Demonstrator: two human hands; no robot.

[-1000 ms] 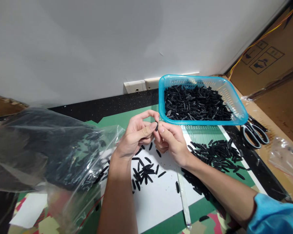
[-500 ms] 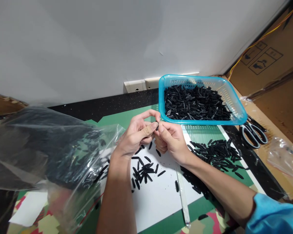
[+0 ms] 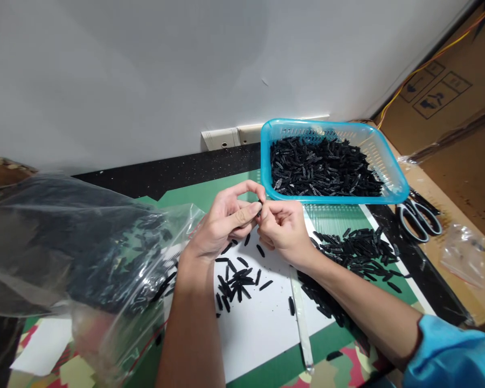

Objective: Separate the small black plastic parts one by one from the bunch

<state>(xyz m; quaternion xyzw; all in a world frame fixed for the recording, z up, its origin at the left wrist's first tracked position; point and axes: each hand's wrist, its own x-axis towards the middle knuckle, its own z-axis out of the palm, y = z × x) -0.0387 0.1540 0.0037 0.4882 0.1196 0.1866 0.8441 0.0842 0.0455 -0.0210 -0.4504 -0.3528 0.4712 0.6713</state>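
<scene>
Left hand (image 3: 231, 220): a small black piece (image 3: 259, 212) is pinched between thumb and fingertip, and most of it is covered by the fingers.
Right hand (image 3: 285, 229): the same piece is gripped from the other side by thumb and bent forefinger; the remaining fingers are curled in.
Held piece: it is held up above the white sheet, near the left front corner of the basket (image 3: 335, 200).
White sheet (image 3: 262, 334): a loose cluster of black pieces (image 3: 239, 283) is spread below the hands, with single ones scattered around.
Pale strip (image 3: 302, 323): it is laid across the sheet, its near end over the green mat (image 3: 275, 372).
Right-hand pile (image 3: 355, 250): many black pieces are heaped beside the right forearm and partly hidden by it.
Basket: its blue rim is seen whole, and similar black pieces are heaped inside.
Scissors (image 3: 418, 221): they are laid to the right of the basket, near a small clear bag (image 3: 464, 256).
Large plastic bag (image 3: 117, 242): black pieces are seen through it, left of the left hand.
</scene>
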